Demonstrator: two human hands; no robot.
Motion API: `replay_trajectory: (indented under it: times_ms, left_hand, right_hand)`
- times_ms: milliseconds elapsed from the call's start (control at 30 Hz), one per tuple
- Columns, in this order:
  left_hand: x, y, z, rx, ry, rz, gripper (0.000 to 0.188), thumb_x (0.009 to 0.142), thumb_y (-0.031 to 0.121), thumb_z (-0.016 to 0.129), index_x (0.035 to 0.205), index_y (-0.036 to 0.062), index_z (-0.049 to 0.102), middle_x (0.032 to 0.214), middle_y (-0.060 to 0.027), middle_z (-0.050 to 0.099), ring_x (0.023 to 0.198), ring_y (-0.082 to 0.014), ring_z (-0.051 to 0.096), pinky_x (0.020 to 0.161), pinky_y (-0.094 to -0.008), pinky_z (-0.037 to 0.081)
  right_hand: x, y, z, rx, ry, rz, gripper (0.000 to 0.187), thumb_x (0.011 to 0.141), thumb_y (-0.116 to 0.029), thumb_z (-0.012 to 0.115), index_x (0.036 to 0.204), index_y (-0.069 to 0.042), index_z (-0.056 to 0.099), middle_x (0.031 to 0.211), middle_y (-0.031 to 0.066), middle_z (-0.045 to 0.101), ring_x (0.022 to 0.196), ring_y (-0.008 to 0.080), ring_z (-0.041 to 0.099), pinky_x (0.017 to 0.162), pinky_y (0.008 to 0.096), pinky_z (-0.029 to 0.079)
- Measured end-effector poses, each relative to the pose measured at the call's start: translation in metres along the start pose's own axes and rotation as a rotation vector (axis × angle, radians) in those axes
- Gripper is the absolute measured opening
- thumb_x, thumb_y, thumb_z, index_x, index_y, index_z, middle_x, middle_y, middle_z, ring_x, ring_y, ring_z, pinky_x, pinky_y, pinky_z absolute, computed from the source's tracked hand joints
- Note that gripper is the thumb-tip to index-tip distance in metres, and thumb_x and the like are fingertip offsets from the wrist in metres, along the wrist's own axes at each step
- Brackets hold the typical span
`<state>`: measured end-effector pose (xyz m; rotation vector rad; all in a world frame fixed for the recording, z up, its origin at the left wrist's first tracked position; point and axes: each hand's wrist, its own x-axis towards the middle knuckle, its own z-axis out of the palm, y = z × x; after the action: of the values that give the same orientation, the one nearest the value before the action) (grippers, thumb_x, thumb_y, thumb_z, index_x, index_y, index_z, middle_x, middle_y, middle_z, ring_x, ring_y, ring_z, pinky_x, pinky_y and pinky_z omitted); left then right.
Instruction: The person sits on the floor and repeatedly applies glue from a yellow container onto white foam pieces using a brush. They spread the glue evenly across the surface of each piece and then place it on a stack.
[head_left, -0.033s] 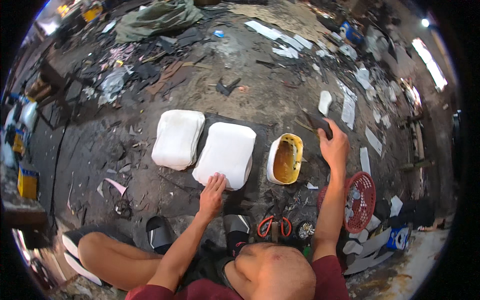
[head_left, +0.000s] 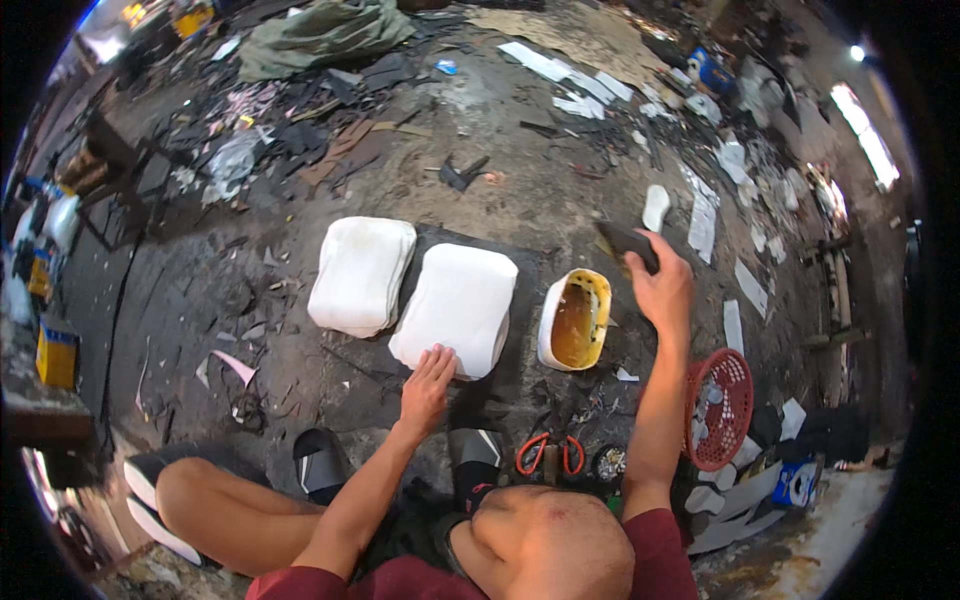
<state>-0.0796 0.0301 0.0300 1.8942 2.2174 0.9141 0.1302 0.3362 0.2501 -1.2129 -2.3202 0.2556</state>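
Observation:
My left hand [head_left: 428, 392] lies with fingers stretched on the near edge of a stack of white sheets [head_left: 455, 300] with curved-in sides. A second, similar white stack [head_left: 362, 272] sits just left of it. Held up in my right hand [head_left: 662, 285] is a dark flat piece [head_left: 630, 243], gripped between thumb and fingers; its exact kind does not show. Left of that hand and nearer to me stands a cut-open white tub [head_left: 546, 325], yellow-stained at the rim, with amber liquid [head_left: 573, 325] inside.
Orange-handled scissors [head_left: 548, 455] lie by my foot. A red plastic basket [head_left: 735, 410] stands beyond my right forearm. A white sole-shaped piece [head_left: 655, 207] and white strips [head_left: 703, 220] lie at the right. Scraps and a green-grey cloth [head_left: 320, 40] cover the far floor.
My right hand has shifted slightly left with the dark piece, which now shows more of its flat side. My left hand rests on the same stack.

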Motion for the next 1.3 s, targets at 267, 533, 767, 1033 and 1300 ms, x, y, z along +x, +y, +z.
replay_trajectory:
  times_ms: [267, 533, 767, 1033, 1300]
  left_hand:
    - [-0.008, -0.013, 0.006, 0.015, 0.009, 0.042, 0.049, 0.08, 0.002, 0.059, 0.129, 0.0019, 0.062, 0.142, -0.0126, 0.058, 0.136, -0.03, 0.051, 0.117, -0.0442, 0.038]
    - [-0.005, -0.015, 0.002, -0.018, -0.046, 0.05, 0.057, 0.079, 0.002, 0.06, 0.135, 0.0006, 0.055, 0.147, -0.0103, 0.053, 0.141, -0.0287, 0.045, 0.12, -0.0427, 0.034]
    - [-0.016, -0.018, 0.016, 0.115, -0.409, -0.143, 0.055, 0.079, 0.002, 0.058, 0.134, 0.0019, 0.056, 0.146, -0.0119, 0.053, 0.14, -0.0291, 0.045, 0.119, -0.0438, 0.035]
    - [0.016, -0.021, 0.001, -0.144, -0.112, 0.036, 0.06, 0.076, -0.001, 0.06, 0.135, 0.001, 0.053, 0.146, -0.015, 0.052, 0.141, -0.033, 0.043, 0.12, -0.0454, 0.034]
    - [-0.024, 0.028, 0.026, -0.245, -0.088, -0.039, 0.04, 0.078, 0.009, 0.06, 0.117, 0.0024, 0.065, 0.117, -0.0205, 0.065, 0.115, -0.0373, 0.061, 0.105, -0.0469, 0.046]
  right_hand:
    - [-0.021, -0.111, 0.186, 0.153, -0.308, 0.155, 0.037, 0.088, -0.023, 0.062, 0.119, -0.003, 0.06, 0.099, 0.0261, 0.07, 0.097, 0.0445, 0.069, 0.084, 0.0522, 0.053]
    - [0.044, -0.143, 0.27, -0.095, -0.501, -0.315, 0.035, 0.084, -0.018, 0.064, 0.118, -0.018, 0.07, 0.096, 0.0143, 0.074, 0.092, 0.0349, 0.071, 0.08, 0.0485, 0.055]
    - [-0.066, -0.21, 0.24, 0.098, -1.224, -0.944, 0.048, 0.075, -0.018, 0.066, 0.12, -0.033, 0.071, 0.09, 0.007, 0.074, 0.087, 0.0287, 0.071, 0.075, 0.0433, 0.055]
    - [0.035, -0.121, 0.235, -0.126, -0.525, -0.189, 0.035, 0.087, -0.025, 0.067, 0.123, -0.026, 0.069, 0.097, 0.0145, 0.074, 0.09, 0.0348, 0.071, 0.076, 0.0499, 0.055]
    - [-0.12, -0.157, 0.242, -0.052, -0.644, -0.607, 0.037, 0.084, -0.016, 0.06, 0.12, -0.024, 0.068, 0.09, 0.0093, 0.073, 0.079, 0.0287, 0.072, 0.065, 0.0479, 0.056]
